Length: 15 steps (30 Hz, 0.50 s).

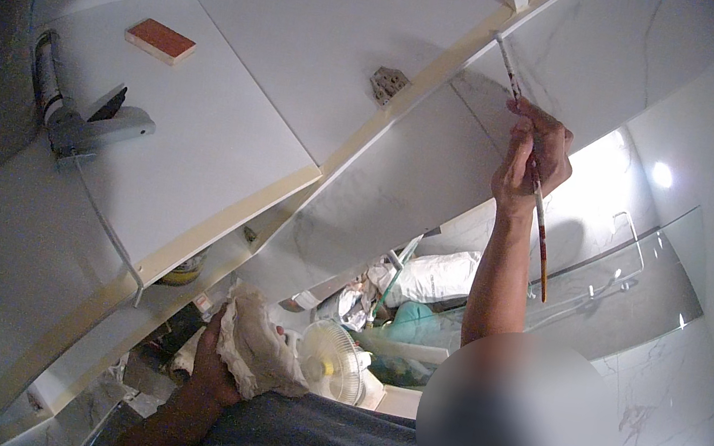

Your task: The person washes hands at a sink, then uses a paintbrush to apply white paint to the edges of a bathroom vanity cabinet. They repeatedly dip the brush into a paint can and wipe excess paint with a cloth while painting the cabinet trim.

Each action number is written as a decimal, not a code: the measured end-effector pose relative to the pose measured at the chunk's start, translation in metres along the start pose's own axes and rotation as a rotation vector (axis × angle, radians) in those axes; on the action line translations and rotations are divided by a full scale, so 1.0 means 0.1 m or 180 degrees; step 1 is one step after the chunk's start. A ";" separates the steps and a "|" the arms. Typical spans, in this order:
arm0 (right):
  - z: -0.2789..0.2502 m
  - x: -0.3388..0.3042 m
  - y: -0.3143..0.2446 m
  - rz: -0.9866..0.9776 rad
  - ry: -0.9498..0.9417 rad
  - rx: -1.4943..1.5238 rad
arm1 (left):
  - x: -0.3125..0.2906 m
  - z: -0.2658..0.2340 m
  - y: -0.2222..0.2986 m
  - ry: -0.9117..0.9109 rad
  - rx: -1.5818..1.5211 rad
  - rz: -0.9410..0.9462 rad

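Note:
My right hand [535, 158] is raised, its fingers closed round a thin paintbrush [540, 240] with a stained handle. The brush slants upward, and its pale tip is at the edge of a long cream strip [229, 222] that crosses the view diagonally. I cannot tell whether the tip touches it. Low on the left, my left hand [212, 357] grips a crumpled off-white cloth [260, 349] in front of my grey shirt. The cloth covers most of those fingers.
A reddish block [161, 42] and a grey tool with a black part [104, 127] lie on the white panel. Near the strip is a holed, many-sided grey piece [389, 86]. Beyond are a fan [328, 365], wrapped bundles [435, 276] and a glass panel [651, 272].

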State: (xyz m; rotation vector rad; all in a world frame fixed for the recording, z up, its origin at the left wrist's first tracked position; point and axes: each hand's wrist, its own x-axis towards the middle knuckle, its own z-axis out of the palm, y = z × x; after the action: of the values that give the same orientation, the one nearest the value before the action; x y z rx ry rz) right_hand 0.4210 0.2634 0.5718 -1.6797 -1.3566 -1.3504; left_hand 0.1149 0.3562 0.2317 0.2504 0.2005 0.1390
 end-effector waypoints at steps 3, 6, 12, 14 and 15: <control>-0.02 0.04 0.01 -0.0454 0.0025 -0.0116 | -0.02 0.06 0.08 0.0100 -0.1345 -0.0636; -0.02 0.06 0.00 -0.0637 0.0015 -0.0124 | -0.03 0.10 0.10 0.0105 -0.1414 -0.0693; -0.02 0.02 0.07 -0.0653 0.0036 0.0342 | -0.05 0.11 0.09 0.0028 0.0083 -0.0027; -0.02 0.01 0.10 -0.0648 0.0078 0.0568 | -0.01 0.03 -0.01 -0.0203 0.1906 0.0726; -0.03 0.01 0.12 -0.0698 0.0109 0.0599 | 0.02 -0.01 -0.05 -0.0247 0.2365 0.0929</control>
State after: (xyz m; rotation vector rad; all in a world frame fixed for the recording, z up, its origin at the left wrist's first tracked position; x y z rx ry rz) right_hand 0.4311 0.2574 0.5752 -1.4108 -1.6316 -1.3167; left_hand 0.1170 0.3521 0.2288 1.0251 0.1301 0.3421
